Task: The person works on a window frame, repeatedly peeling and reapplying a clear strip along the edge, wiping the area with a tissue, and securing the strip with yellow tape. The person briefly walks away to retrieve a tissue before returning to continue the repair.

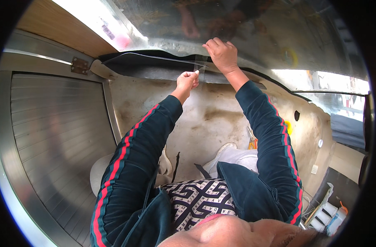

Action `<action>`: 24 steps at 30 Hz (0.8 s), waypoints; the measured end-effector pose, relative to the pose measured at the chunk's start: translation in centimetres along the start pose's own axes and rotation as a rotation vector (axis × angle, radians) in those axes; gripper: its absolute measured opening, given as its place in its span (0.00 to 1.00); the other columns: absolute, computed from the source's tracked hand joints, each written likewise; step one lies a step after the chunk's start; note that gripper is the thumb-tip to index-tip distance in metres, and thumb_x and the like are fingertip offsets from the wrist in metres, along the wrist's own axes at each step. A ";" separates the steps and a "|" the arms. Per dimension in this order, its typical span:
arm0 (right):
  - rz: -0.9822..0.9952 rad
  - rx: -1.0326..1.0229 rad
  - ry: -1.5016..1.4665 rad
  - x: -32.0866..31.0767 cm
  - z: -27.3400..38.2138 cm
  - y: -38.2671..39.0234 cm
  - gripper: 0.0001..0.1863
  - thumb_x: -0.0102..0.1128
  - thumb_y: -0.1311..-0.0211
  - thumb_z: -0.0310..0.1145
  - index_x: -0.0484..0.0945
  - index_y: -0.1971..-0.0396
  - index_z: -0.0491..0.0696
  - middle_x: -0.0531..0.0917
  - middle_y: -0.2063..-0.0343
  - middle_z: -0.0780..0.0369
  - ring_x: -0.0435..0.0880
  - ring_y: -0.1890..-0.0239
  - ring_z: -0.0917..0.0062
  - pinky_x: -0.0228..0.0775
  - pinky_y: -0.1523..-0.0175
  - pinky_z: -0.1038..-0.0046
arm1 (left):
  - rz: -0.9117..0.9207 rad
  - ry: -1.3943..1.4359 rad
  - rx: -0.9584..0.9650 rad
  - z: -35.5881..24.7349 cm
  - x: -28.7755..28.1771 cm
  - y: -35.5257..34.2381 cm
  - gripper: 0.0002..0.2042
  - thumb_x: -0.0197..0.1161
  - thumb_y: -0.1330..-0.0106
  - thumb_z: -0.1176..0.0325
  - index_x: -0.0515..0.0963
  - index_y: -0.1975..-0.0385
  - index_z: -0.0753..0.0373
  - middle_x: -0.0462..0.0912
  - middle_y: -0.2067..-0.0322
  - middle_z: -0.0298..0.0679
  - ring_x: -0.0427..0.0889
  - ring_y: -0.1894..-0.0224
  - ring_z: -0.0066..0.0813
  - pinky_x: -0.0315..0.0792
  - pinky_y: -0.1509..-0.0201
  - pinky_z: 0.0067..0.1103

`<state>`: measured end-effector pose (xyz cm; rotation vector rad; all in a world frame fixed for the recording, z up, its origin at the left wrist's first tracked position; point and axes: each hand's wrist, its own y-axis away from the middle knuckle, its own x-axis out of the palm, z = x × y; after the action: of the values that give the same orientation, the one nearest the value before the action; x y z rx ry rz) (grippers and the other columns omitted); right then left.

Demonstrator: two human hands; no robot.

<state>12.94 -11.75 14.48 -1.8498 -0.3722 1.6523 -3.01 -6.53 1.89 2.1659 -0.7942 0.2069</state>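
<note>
While our left hand (pixel 186 84) pinches a clear strip (pixel 200 62) across the dark sheet (pixel 151 67), our right hand (pixel 222 55) – fingers curled, hold unclear – by the sheet's far edge, shiny panel (pixel 278 37) beyond it

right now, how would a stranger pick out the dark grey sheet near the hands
Start at the shiny metal surface across the top of the picture. Along its lower edge, just beyond the left hand, runs a long sheet. Its smooth, dark grey face sets it apart from the shiny metal surface above and the pale, stained surface below.
</note>
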 end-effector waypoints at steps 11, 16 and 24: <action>-0.033 -0.012 0.044 1.1 0.0 0.2 0.13 0.71 0.49 0.40 0.72 0.79 0.57 0.74 0.80 0.69 0.79 0.78 0.74 0.65 0.72 0.72 | -0.028 -0.045 -0.034 -0.1 -0.1 -2.1 0.12 0.71 0.35 0.66 0.71 0.72 0.56 0.77 0.76 0.28 0.73 0.78 0.16 0.76 0.70 0.20; -0.054 0.020 0.083 1.3 0.7 0.2 0.14 0.72 0.51 0.39 0.71 0.79 0.57 0.73 0.80 0.69 0.79 0.77 0.76 0.62 0.72 0.71 | -0.038 -0.025 -0.044 -0.2 0.1 -2.4 0.12 0.71 0.35 0.66 0.71 0.72 0.56 0.77 0.77 0.27 0.73 0.77 0.16 0.76 0.70 0.20; -0.100 0.212 0.053 2.4 2.0 0.8 0.13 0.72 0.50 0.37 0.72 0.75 0.56 0.77 0.77 0.69 0.81 0.74 0.73 0.67 0.69 0.70 | -0.093 -0.009 -0.055 -0.7 0.6 -2.3 0.12 0.71 0.36 0.66 0.71 0.71 0.56 0.76 0.77 0.27 0.73 0.78 0.16 0.76 0.70 0.20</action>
<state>11.28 -10.44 12.07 -1.6868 -0.2519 1.5104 -1.01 -5.17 1.12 2.1477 -0.6947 0.1266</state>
